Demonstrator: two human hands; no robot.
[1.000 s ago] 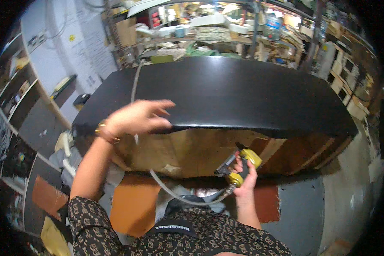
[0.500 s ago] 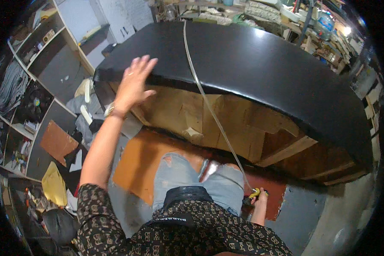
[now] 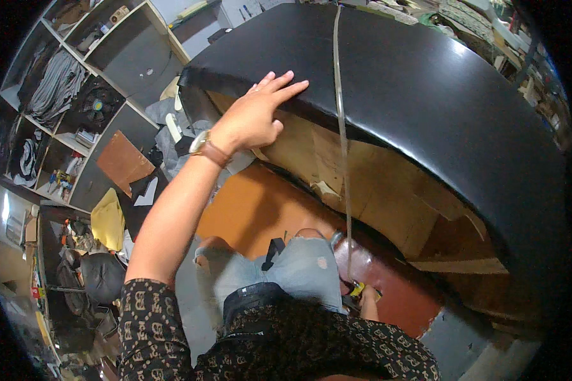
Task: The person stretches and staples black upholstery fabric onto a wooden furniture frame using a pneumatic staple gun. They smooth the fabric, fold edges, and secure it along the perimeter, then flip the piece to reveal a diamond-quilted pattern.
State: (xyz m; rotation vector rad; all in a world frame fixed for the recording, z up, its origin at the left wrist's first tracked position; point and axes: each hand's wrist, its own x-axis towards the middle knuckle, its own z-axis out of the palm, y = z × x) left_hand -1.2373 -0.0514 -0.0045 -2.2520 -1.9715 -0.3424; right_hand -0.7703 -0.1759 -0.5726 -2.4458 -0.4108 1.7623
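A large black upholstered piece (image 3: 388, 70) with a smooth, shiny cover lies in front of me, its brown hollow underside (image 3: 388, 184) facing me. At its near edge, toward the left end, is my left hand (image 3: 254, 114), open with the fingers spread and holding nothing. The fingertips overlap the black cover; firm contact cannot be made out. Low by my right thigh, my right hand (image 3: 369, 303) is closed around a yellow-and-black hand tool (image 3: 357, 289), partly hidden. A clear hose (image 3: 342, 127) runs from the tool up across the black cover.
Orange and dark red sheeting (image 3: 260, 203) lies beneath the piece and around my knees. To the left stand shelves (image 3: 89, 63) with folded grey material and a fan (image 3: 96, 105). A yellow cloth (image 3: 108, 219) hangs near scraps and a brown board (image 3: 124, 162). Piled materials fill the far right.
The view has turned, so the scene sits farther right. My left hand has moved a little right along the black edge, fingers still spread. My right hand keeps hold of the tool.
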